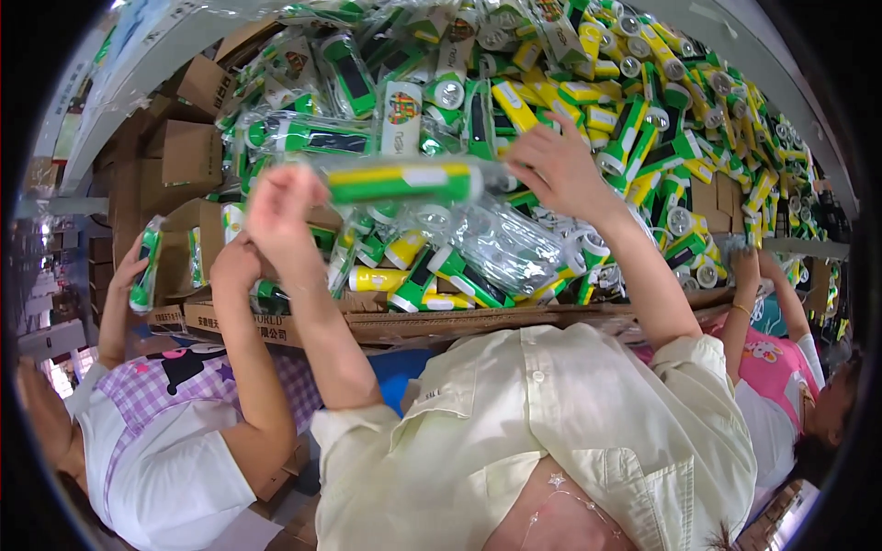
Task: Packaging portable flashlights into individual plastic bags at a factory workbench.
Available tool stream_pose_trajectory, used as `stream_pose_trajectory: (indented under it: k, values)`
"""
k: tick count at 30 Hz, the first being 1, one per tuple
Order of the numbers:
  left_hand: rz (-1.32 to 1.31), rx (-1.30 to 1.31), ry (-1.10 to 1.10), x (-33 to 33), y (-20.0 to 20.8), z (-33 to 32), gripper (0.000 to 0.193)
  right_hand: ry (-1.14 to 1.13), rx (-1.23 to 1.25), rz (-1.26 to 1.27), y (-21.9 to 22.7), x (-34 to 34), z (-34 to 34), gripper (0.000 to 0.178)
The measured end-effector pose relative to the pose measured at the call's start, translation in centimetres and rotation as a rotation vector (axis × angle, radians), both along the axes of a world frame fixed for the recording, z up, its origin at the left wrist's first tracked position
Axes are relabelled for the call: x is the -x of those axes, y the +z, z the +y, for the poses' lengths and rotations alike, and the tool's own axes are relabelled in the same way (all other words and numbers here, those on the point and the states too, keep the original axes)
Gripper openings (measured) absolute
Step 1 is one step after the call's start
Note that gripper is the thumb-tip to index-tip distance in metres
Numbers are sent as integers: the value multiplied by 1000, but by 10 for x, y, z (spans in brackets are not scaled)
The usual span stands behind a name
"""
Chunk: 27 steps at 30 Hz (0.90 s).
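Note:
A green and yellow flashlight [404,182] lies level across the view, slightly smeared by motion, with a clear plastic bag [496,175] at its right end. My left hand [283,207], blurred, is closed at the flashlight's left end. At the other end, my right hand [556,170] has its thumb and fingers bent around the edge of the clear bag; the exact grip is partly hidden. Beneath the flashlight is a stack of clear plastic bags [505,243]. Several loose green, white and yellow flashlights [469,275] surround the stack.
A large heap of flashlights [634,129] fills the cardboard-edged bin [441,323]. Bagged flashlights [344,78] lie at its far left. Cardboard boxes [191,151] stand left. A left co-worker's hand [133,264] holds a bagged flashlight; another person's hands [749,266] work at right.

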State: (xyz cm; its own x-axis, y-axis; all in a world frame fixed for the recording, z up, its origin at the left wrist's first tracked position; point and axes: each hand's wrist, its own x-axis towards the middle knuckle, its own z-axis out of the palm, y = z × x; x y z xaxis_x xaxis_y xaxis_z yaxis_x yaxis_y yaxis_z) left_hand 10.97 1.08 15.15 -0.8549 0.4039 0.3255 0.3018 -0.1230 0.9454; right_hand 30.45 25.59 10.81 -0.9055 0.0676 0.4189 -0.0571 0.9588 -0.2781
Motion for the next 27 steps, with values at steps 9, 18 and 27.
stream_pose_trajectory:
  k: [9, 18, 27]
  values:
    - [424, -247, 660, 215, 27, 6, 12, -333, 32, -314, -81, -19, -55, 19]
    - [642, 302, 410, 134, -56, 57, 27, -495, -19, -269, -106, -23, -63, 20]
    - [774, 551, -730, -75, -126, 78, 21, -190, 185, 21, -68, -36, -57, 7]
